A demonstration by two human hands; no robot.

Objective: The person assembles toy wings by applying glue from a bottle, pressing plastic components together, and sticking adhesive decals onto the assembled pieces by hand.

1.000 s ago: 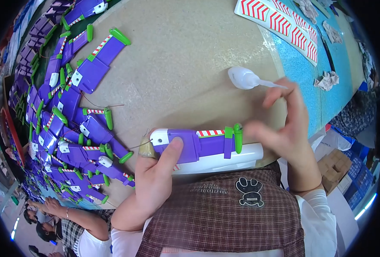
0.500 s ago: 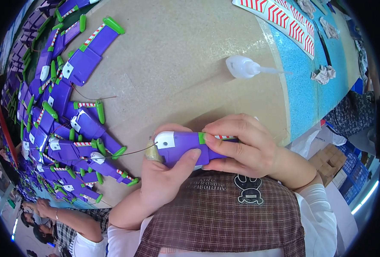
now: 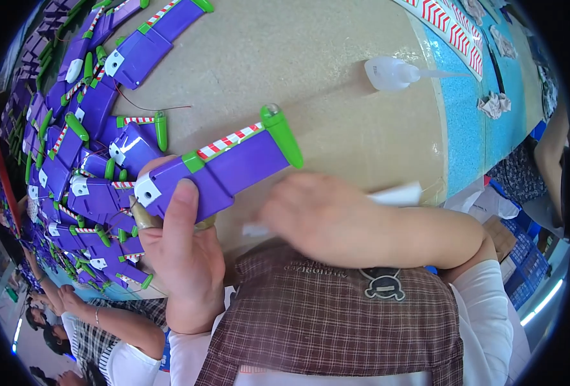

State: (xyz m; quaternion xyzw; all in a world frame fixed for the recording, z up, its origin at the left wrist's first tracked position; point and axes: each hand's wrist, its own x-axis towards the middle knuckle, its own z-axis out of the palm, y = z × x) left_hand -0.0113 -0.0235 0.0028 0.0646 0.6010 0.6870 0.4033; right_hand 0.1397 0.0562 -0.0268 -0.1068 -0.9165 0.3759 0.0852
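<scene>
Left hand (image 3: 185,254) gripped a purple plastic wing-shaped toy part (image 3: 217,170) with a green tip and red-and-white striped edge, thumb pressed flat on top, fingers curled beneath; part sat at centre frame, lifted clear of the tan worktop (image 3: 336,83), likely to free its underside. Right hand (image 3: 327,222) was blurred, lower centre, over a white sheet (image 3: 397,194); grip could not be told. Heap of matching purple parts (image 3: 82,161) filled the left. Clear squeeze bottle (image 3: 394,72) lay upper right, within reach.

Purple toy wing (image 3: 224,170) (green tip, red-white striped edge); tan table (image 3: 336,96).
</scene>
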